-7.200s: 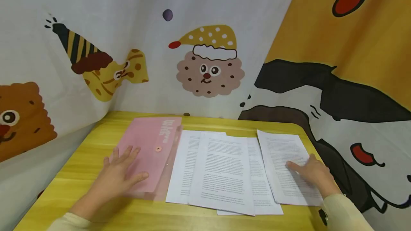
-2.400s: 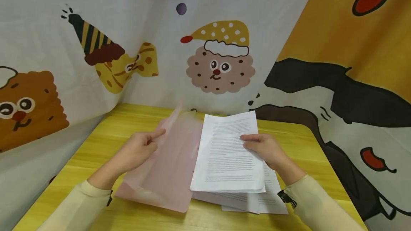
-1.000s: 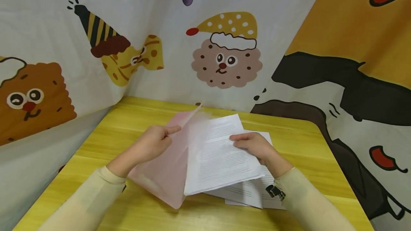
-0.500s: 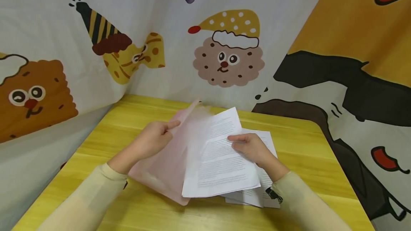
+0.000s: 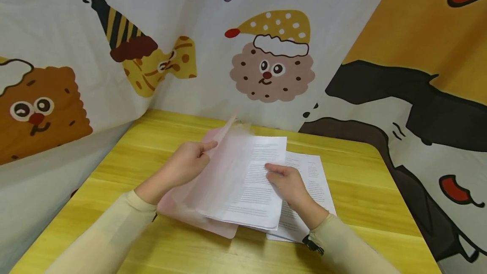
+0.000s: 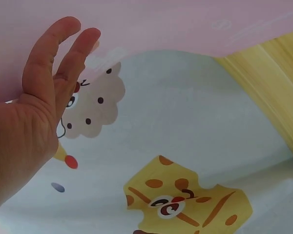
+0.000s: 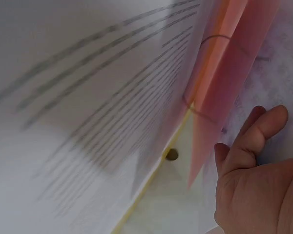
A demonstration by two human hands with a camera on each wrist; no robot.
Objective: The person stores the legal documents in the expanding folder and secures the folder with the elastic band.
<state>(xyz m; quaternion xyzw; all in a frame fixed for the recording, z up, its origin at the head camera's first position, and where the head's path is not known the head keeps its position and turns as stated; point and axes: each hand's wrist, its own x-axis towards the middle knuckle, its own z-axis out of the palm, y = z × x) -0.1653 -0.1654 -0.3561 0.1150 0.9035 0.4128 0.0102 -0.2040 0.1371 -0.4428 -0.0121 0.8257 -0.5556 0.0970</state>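
Note:
A pink translucent document folder (image 5: 222, 228) lies on the table with its front cover lifted. My left hand (image 5: 186, 163) pinches the raised cover near its left edge; in the left wrist view this hand (image 6: 39, 92) is against the pink plastic. Printed sheets (image 5: 253, 215) in a stack are partly inside the folder, their left portion covered by the see-through plastic. My right hand (image 5: 288, 184) grips the stack's right edge, thumb on top and the other fingers out of sight. More printed sheets (image 5: 316, 185) lie flat, partly under my right hand.
The yellow wood-grain table (image 5: 365, 189) extends around the folder and sheets. Behind it hangs a white curtain (image 5: 213, 96) with cartoon prints, close to the table's back edge.
Since 7.2 seconds ago the folder has been opened and a stack of sheets picked up. In the last second the stack has slid left, deeper under the cover, and straightened.

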